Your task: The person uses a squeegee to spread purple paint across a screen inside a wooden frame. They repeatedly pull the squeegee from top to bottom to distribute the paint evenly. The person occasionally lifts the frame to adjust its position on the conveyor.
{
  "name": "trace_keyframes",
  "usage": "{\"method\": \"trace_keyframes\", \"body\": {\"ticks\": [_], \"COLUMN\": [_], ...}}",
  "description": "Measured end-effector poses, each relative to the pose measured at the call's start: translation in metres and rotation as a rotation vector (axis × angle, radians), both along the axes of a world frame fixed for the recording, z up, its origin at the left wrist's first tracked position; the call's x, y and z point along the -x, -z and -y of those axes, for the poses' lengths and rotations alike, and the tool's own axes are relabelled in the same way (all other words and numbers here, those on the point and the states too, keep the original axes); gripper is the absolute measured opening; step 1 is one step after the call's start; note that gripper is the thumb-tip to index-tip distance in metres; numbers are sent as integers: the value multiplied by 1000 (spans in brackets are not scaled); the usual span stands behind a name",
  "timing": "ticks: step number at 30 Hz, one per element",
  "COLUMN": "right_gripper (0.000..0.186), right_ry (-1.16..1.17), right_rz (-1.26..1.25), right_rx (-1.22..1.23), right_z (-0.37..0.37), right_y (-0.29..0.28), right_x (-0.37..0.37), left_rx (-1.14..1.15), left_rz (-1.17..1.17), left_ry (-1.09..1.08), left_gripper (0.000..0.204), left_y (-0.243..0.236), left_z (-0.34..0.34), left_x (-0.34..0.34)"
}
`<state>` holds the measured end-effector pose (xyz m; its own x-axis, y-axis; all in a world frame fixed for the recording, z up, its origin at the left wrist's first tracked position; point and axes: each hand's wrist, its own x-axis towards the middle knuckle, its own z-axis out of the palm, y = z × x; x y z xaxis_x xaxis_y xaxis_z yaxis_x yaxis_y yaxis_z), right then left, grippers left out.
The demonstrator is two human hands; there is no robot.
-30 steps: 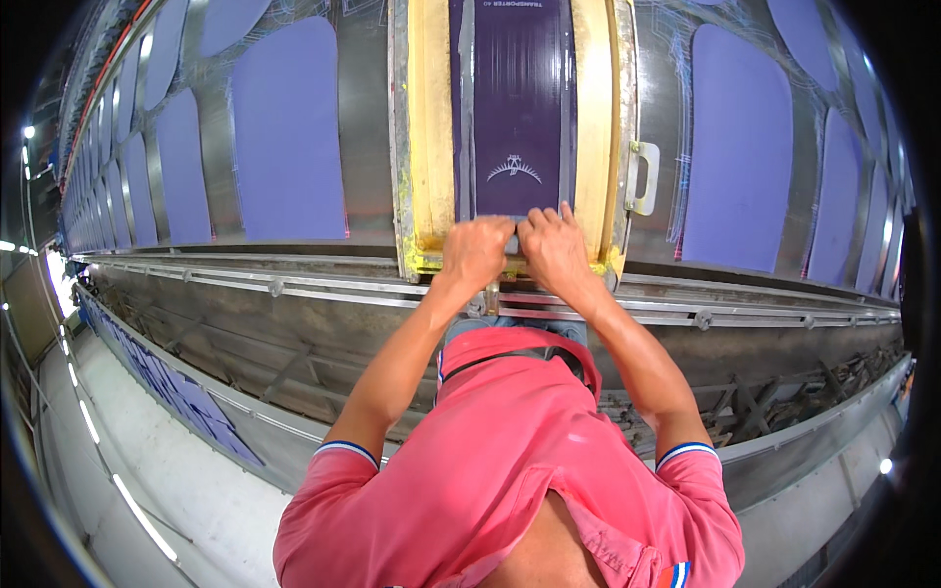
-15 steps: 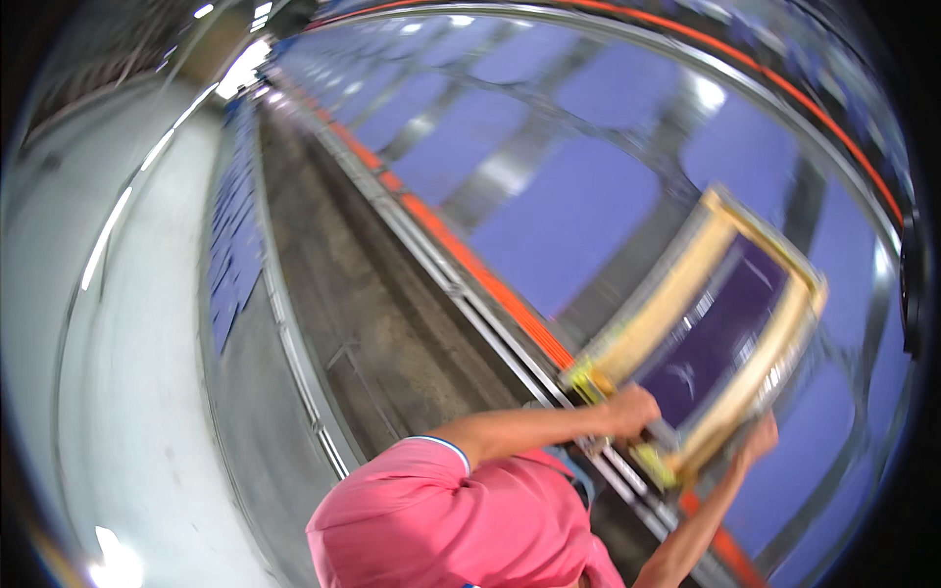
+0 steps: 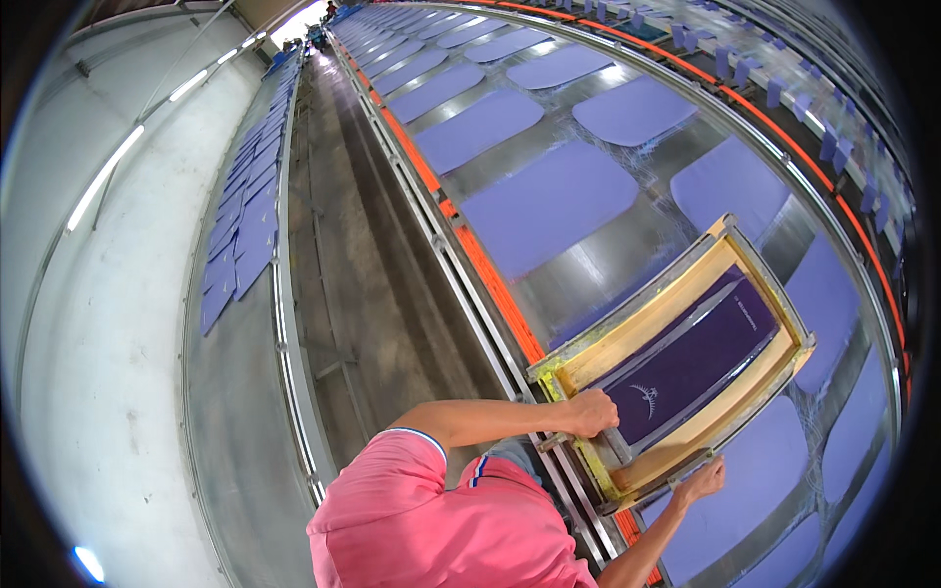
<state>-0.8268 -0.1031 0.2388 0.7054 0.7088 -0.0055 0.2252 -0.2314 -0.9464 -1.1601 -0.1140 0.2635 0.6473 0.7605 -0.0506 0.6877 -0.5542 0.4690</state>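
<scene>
Since a second ago, the right hand (image 3: pixel 701 480) has parted from the left hand (image 3: pixel 591 414) and gone to the outer side of the frame (image 3: pixel 652 330); the view has swung too, so the rail (image 3: pixel 443 240) now slants across it. That frame is on the table (image 3: pixel 544 291) side of the rail, laid crosswise, its near end right by the rail. Left fingers are clenched on the squeegee (image 3: pixel 618 446), inside the frame at the end nearest the rail. Right fingers look curled round the frame's side, also beyond the rail; exactly which part they close on is hidden. Purple panels (image 3: pixel 554 201) lie in rows beyond the rail, and an orange strip (image 3: pixel 501 298) runs just beside it.

Judging by looks, the frame is stiff and bulky, with some weight, and would tip if lifted only by the end at the rail. Its two long sides, partway out from the rail, seem the surest hold. Yellow smears at the rail end may be tacky or slick. The dark mesh (image 3: pixel 676 382) looks taut and thin, the fragile part, so fingers should stay off it. The squeegee seems firm and light, likely to slide toward the rail or away if the frame tilts while it is loose.
</scene>
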Motion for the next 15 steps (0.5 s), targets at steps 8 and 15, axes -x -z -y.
{"method": "trace_keyframes", "body": {"ticks": [8,15], "right_gripper": [38,36], "right_ry": [8,-35], "right_rz": [-53,45], "right_rx": [94,133], "right_z": [-27,-48], "right_y": [11,33], "right_x": [32,61], "left_rx": [33,-4], "left_rz": [6,18], "left_ry": [-15,-19], "left_gripper": [6,7], "left_y": [3,24], "left_z": [-28,-28], "left_x": [34,66]}}
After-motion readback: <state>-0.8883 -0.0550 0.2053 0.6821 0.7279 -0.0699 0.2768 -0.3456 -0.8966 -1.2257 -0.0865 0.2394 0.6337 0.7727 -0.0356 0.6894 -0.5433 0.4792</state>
